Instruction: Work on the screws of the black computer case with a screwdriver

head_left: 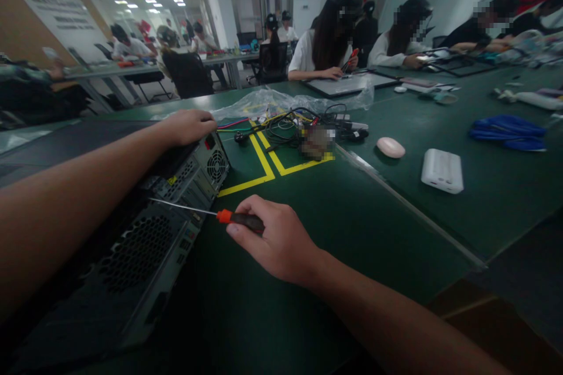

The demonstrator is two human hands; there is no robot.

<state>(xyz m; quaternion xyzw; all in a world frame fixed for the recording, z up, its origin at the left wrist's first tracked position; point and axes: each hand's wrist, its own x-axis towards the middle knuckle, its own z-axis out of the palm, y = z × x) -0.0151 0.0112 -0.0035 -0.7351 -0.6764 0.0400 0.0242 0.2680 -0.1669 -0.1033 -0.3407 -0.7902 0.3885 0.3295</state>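
A black desktop computer case (193,179) lies on the green table at the left, its rear panel with vents and ports facing me. Across the top of the case stretches my left arm, and my left hand (189,127) rests on the far upper edge with fingers curled over it; whether they grip it is hard to see. My right hand (279,240) is closed around the dark handle of a screwdriver (225,216) with an orange collar. Its long thin shaft points left, and the tip reaches the rear panel near the upper edge.
Beyond the case lie tangled cables (285,123) and clear plastic wrap (264,98). Yellow tape (264,155) marks the green table (352,234). To the right are a pink oval object (390,147), a white box-shaped device (442,170) and a blue bundle (507,132). Several people work across the table.
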